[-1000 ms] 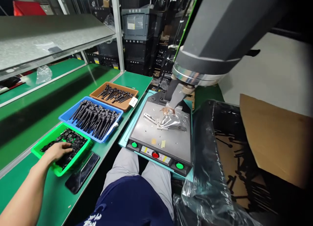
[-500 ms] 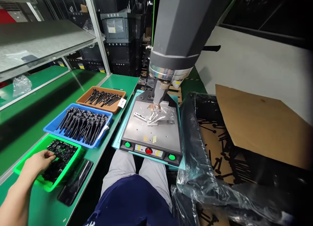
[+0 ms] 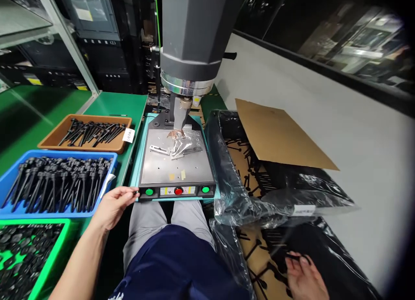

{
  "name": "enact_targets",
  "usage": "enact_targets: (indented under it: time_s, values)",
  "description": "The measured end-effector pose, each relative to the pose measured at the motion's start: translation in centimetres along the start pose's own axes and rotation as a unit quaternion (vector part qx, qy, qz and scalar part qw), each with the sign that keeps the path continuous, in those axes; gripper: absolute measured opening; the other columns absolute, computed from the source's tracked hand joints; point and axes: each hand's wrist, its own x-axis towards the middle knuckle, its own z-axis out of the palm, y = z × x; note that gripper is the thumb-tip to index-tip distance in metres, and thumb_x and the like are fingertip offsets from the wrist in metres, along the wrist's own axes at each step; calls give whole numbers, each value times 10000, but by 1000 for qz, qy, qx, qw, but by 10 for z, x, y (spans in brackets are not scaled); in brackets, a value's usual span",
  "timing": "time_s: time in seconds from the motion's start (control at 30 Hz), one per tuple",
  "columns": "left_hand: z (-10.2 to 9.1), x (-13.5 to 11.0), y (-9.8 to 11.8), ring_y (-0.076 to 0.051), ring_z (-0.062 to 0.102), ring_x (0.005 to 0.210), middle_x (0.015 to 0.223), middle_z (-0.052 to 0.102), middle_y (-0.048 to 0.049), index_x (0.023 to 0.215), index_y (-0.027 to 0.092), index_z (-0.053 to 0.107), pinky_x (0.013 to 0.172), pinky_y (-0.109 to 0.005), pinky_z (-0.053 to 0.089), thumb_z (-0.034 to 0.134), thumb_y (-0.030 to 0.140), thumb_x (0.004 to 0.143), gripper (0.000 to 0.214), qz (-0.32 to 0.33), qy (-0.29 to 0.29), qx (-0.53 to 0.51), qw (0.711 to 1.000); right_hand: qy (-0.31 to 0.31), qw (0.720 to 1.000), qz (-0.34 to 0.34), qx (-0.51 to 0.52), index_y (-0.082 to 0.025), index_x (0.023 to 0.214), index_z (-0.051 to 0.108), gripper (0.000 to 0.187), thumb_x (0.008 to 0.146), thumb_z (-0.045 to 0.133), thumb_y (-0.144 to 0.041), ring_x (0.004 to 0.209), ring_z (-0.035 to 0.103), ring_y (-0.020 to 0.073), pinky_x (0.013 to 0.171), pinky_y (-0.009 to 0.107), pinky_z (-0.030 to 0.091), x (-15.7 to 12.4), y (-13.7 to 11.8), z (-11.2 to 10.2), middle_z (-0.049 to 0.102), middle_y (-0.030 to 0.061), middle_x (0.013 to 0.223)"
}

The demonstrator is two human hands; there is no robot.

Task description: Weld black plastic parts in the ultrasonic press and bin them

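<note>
My left hand [image 3: 114, 205] is closed in a pinch on a small black part [image 3: 136, 192], beside the left front corner of the machine base and its left green button [image 3: 149, 192]. The part's exact kind is too small to make out. At the lower right, my right hand [image 3: 306, 277] has its fingers closed around a dark, slightly curved black part [image 3: 293, 257]. It is over the lower plastic-lined box [image 3: 251, 244], where black long-stemmed parts [image 3: 261, 282] lie on cardboard. The machine's metal plate [image 3: 155, 172] carries a clear plastic wrapping [image 3: 184, 142] under the machine head [image 3: 184, 75].
On the left bench are a green bin [image 3: 66, 235] of small black pieces, a blue bin [image 3: 108, 159] and a brown bin [image 3: 45, 138] of black stemmed parts. A cardboard sheet [image 3: 279, 133] leans over the upper box on the right. A red button [image 3: 178, 191] sits between green ones.
My left hand has left the green bin and moved right to the machine's front corner with a small black part. My right hand has come into view at the lower right. The view has turned right.
</note>
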Motion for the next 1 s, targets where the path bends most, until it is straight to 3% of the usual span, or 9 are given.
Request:
enact_targets:
  time_s: [0.1,0.17,0.23,0.37,0.43,0.5,0.67,0.87,1.0]
  values:
    - [29,17,-11,-248,717,873,1011,734,-124,716,155,702,850,-375,581,898,309,516,320,-26,-64,-36,997,25,995,30,87,-376,891,674,346,590,826,-453,652,631,224,746,521,533,-5,-49,14,665,72,845]
    - [47,25,-12,-232,717,858,995,737,-107,748,164,691,835,-372,580,901,294,514,340,-29,-85,-63,994,-58,994,26,92,-321,986,669,523,519,873,-437,591,608,202,660,500,536,-24,-82,47,683,77,851]
    - [64,30,-11,-221,714,851,989,739,-88,779,185,679,810,-367,577,898,307,519,361,-17,-104,-88,991,-189,978,39,78,-263,1006,639,598,497,887,-456,572,618,198,600,445,536,-52,-106,95,707,87,839]
    - [92,27,-10,-213,697,894,1001,742,-81,808,207,680,787,-345,553,883,343,546,358,21,-141,-116,983,-439,886,129,72,-220,940,570,488,595,859,-408,539,657,191,549,369,540,-117,-124,204,723,42,797]
    - [97,21,-11,-215,689,906,998,745,-87,805,209,696,784,-344,544,884,338,547,344,29,-150,-119,981,-515,841,144,82,-203,886,559,451,609,858,-397,553,677,194,561,354,553,-142,-125,247,698,3,692]
    - [98,15,-13,-221,688,907,987,750,-92,792,210,717,805,-360,540,889,326,537,328,29,-149,-122,981,-555,817,118,100,-190,865,586,410,621,857,-376,579,683,171,613,342,567,-159,-126,276,700,0,707]
    - [92,8,-21,-260,683,966,977,752,-97,755,208,751,903,-427,525,890,298,520,288,35,-147,-121,981,-575,806,66,125,-191,910,666,351,656,840,-360,659,679,142,639,296,567,-171,-131,309,698,-5,747]
    - [87,11,-22,-283,667,1039,1013,747,-101,758,212,764,938,-444,516,877,294,557,245,52,-148,-105,982,-585,801,34,122,-196,938,691,309,697,813,-347,630,666,132,562,258,533,-172,-128,315,702,-5,749]
    - [86,12,-21,-256,695,912,1006,745,-102,768,199,770,829,-425,563,869,260,586,216,63,-163,-105,979,-594,790,65,135,-174,940,681,341,697,812,-374,579,664,136,516,251,522,-169,-127,316,694,-7,691]
